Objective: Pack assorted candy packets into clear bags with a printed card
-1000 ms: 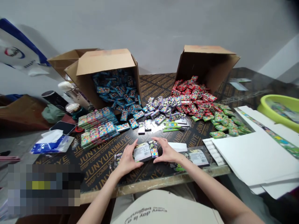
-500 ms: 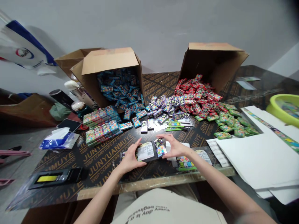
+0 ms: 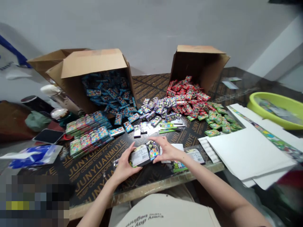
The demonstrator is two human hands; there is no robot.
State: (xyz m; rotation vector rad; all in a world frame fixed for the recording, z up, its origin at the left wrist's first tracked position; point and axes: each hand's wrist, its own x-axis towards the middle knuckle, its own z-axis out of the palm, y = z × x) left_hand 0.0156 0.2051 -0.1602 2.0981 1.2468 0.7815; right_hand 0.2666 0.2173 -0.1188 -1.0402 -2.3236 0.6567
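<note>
Near the table's front edge, my left hand (image 3: 126, 164) grips a dark packet with a white barcode label (image 3: 140, 155) between thumb and fingers. My right hand (image 3: 166, 149) pinches a small black, colourfully printed candy packet (image 3: 153, 150), held against the right end of the labelled one. Beneath my right wrist lie flat printed bags (image 3: 178, 166) with green lettering, partly covered by the arm. Just beyond my hands, small purple-and-white packets (image 3: 143, 127) lie near a heap of purple packets (image 3: 159, 106).
Two open cartons lie on their sides, one spilling blue packets (image 3: 113, 91), the other red packets (image 3: 189, 96). Green packets (image 3: 222, 118) lie beside white card sheets (image 3: 236, 148). Stacked multi-packs (image 3: 91, 140), a phone (image 3: 48, 136) and a tissue pack (image 3: 35, 159) are left; a lime basin (image 3: 258, 110) stands right.
The camera view has shifted to the right, so the scene sits farther left. The small packet now meets the end of the labelled packet, where a slight gap showed before.
</note>
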